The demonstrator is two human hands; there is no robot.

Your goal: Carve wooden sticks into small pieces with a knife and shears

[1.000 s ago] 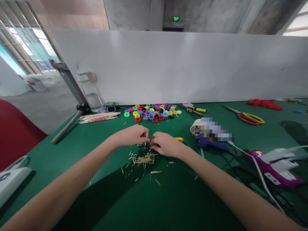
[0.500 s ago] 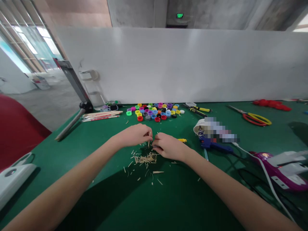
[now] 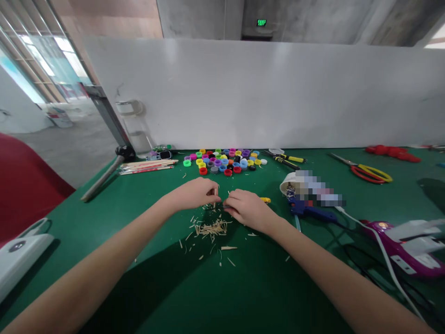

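My left hand (image 3: 193,192) pinches a short wooden stick (image 3: 216,193), held nearly upright. Closed around a utility knife, my right hand (image 3: 247,207) is just to the right of it. The knife's yellow end (image 3: 265,200) shows behind that hand, and its thin dark blade points left toward the stick's lower end. Most of the handle is hidden by my fingers. Below both hands lies a small heap of pale wood shavings (image 3: 211,228), and a pointed wood piece (image 3: 228,248) rests in front of the heap.
Coloured bottle caps (image 3: 222,162) cover the table's back middle. Wooden sticks (image 3: 149,166) and a hammer (image 3: 104,178) are at left. At right lie pliers (image 3: 287,160), scissors (image 3: 365,171), a tipped white cup (image 3: 287,182), a blue glue gun (image 3: 313,212) and a purple power strip (image 3: 392,248) with cables.
My right hand has shifted slightly right with the knife, and a gap now shows between my hands. The left hand has moved a little left with the stick.
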